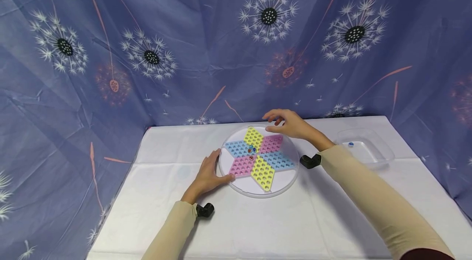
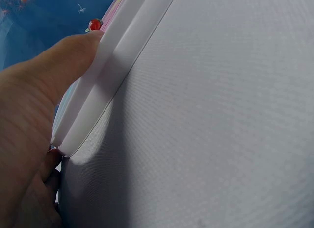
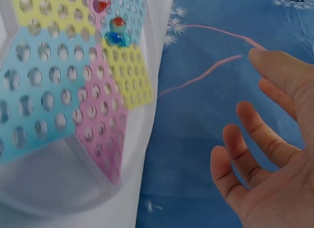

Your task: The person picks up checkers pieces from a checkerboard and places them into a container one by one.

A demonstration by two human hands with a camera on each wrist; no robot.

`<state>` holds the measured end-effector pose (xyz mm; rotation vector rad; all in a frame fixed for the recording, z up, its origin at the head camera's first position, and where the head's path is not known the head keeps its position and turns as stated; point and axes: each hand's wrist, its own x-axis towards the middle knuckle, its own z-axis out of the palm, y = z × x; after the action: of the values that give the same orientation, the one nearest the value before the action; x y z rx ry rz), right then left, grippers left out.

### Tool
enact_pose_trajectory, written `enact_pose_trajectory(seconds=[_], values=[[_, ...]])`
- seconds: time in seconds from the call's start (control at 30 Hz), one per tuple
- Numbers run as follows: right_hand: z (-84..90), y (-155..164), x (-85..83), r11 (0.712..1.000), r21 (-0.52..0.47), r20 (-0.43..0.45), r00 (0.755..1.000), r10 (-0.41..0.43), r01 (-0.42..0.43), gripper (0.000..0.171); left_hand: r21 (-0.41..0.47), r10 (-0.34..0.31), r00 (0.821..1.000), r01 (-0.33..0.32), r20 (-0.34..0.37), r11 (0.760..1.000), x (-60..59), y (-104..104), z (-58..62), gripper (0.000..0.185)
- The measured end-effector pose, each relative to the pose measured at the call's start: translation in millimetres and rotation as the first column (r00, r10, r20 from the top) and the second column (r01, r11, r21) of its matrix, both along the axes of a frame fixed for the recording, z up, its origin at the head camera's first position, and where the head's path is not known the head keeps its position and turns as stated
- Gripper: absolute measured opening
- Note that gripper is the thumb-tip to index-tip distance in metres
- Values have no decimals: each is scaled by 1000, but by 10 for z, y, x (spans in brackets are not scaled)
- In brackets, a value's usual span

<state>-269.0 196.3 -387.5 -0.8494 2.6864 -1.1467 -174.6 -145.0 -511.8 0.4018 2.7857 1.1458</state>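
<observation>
A round white Chinese checkers board (image 1: 245, 186) with a pink, blue and yellow star of holes lies on the table. Near the star's centre sit several glass marbles, among them a red marble (image 3: 101, 4) and a blue marble (image 3: 114, 38). At the board's left rim rests my left hand (image 1: 208, 174), thumb on the front-left edge and fingers spread along the side; the left wrist view shows the thumb (image 2: 73, 51) against the rim. Above the board's far right edge hovers my right hand (image 1: 291, 124). Its fingers are loosely bent, with nothing between them.
To the right of the board stands a clear plastic container (image 1: 389, 154) with a blue marble (image 1: 350, 144) in it. White cloth (image 1: 258, 227) covers the table. Behind the table's far edge hangs a blue dandelion-print curtain (image 1: 206, 46).
</observation>
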Motion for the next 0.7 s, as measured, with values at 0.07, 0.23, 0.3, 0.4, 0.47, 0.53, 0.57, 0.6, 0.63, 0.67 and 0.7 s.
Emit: enact_pose_trajectory(seconds=[0.07,0.23,0.3,0.4,0.47,0.53,0.57,0.6,0.63,0.67,0.7], values=[[-33,-51,-10,1000,-4,15,1000,3,-3,41,8,1,1000,-1,-5,1000,1,2,2,114],[-161,-157,-22,1000,-12,54,998,30,-29,41,18,3,1000,-3,5,1000,5,11,16,114],[-228,-196,-24,999,-10,64,997,44,-44,41,21,3,1000,-3,6,1000,4,12,16,114],[-339,-262,-26,998,-8,72,996,57,-56,41,21,5,1000,-5,8,1000,1,13,15,114],[-409,-306,-22,998,-9,76,995,59,-59,41,15,6,1000,-6,10,1000,-1,14,13,114],[-478,-347,-14,998,-12,79,995,61,-61,41,10,7,1000,-7,12,1000,-2,17,16,114],[-509,-366,-9,998,-13,84,994,62,-61,41,10,8,1000,-8,12,1000,-3,19,18,114],[-540,-384,-3,998,-10,87,994,62,-61,41,8,8,1000,-8,12,1000,-5,18,18,114],[-574,-400,0,998,-5,88,994,61,-61,41,6,8,1000,-8,12,1000,-6,17,17,114],[-606,-414,3,998,6,89,994,58,-58,41,7,8,1000,-8,9,1000,-7,15,15,114],[-634,-426,4,999,14,95,994,50,-52,41,9,9,1000,-9,9,1000,-9,12,14,114]])
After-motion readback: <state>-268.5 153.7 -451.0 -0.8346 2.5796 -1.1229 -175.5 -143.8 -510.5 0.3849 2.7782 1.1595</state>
